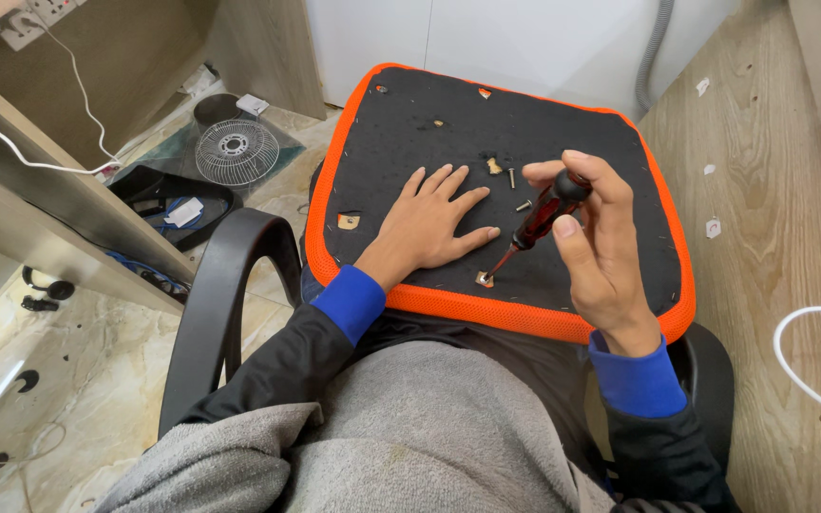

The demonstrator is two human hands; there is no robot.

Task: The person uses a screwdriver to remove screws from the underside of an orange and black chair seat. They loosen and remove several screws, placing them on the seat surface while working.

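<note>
An upturned chair seat (401, 133), black underneath with an orange mesh rim, lies across my lap. My left hand (434, 220) rests flat on it, fingers spread, holding nothing. My right hand (593, 242) grips a screwdriver (536, 218) with a dark red and black handle. Its tip sits in a screw hole (483, 278) near the seat's front edge. Two loose screws (517, 190) lie on the black underside just beyond the screwdriver handle.
A black chair armrest (225, 285) curves at my left. On the floor further left stand a round fan grille (236, 150) and a black tray. A white cable (805, 366) loops on the wooden floor at right. White cabinet doors stand behind the seat.
</note>
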